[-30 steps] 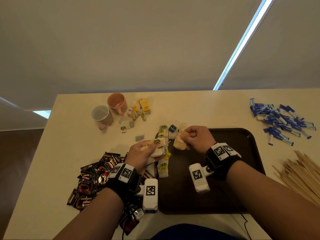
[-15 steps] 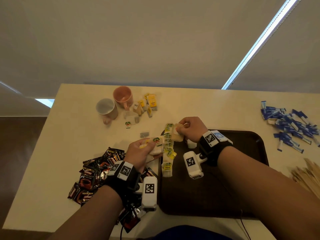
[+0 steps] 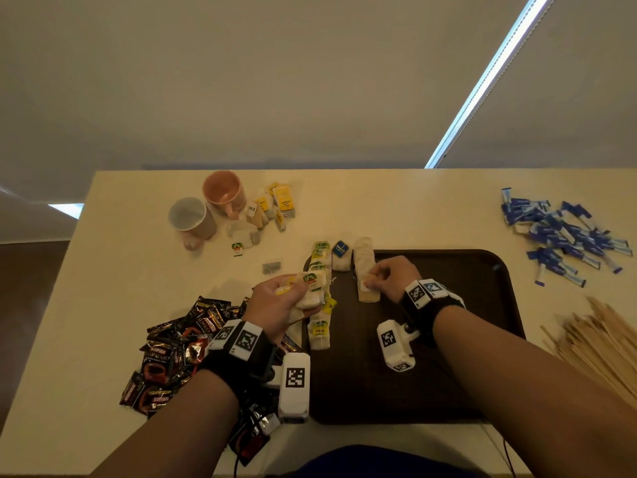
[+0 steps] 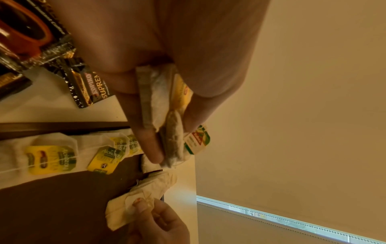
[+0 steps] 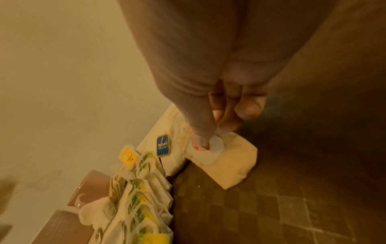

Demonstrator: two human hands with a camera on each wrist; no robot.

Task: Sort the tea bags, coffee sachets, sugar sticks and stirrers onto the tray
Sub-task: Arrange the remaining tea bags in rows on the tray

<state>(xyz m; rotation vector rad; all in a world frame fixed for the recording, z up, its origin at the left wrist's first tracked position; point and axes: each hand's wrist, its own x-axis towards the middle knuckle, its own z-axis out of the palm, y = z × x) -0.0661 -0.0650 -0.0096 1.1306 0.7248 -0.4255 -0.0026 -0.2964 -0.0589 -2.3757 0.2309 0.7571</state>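
Note:
My left hand [image 3: 293, 291] hovers at the brown tray's [image 3: 448, 391] left edge and grips a bundle of tea bags [image 4: 165, 112] between thumb and fingers. My right hand [image 3: 374, 279] is over the tray's far left part. It pinches the white tag [image 5: 216, 146] of a plain tea bag [image 3: 368, 294] that lies on the tray, at the near end of a short column of plain bags [image 3: 363, 253]. A row of green-and-yellow-tagged tea bags [image 3: 319, 326] runs along the tray's left edge, beside a blue-tagged bag [image 3: 340, 251].
Dark coffee sachets [image 3: 172, 350] are heaped on the table at my left. Two mugs [image 3: 206, 205] and loose tea bags [image 3: 272, 208] sit at the far left. Blue sugar sticks [image 3: 565, 236] and wooden stirrers [image 3: 610, 343] lie right of the tray.
My right hand carried a tea bag from beside the left hand, past the tray's far left corner, and set it down on the tray. The left hand keeps its bundle.

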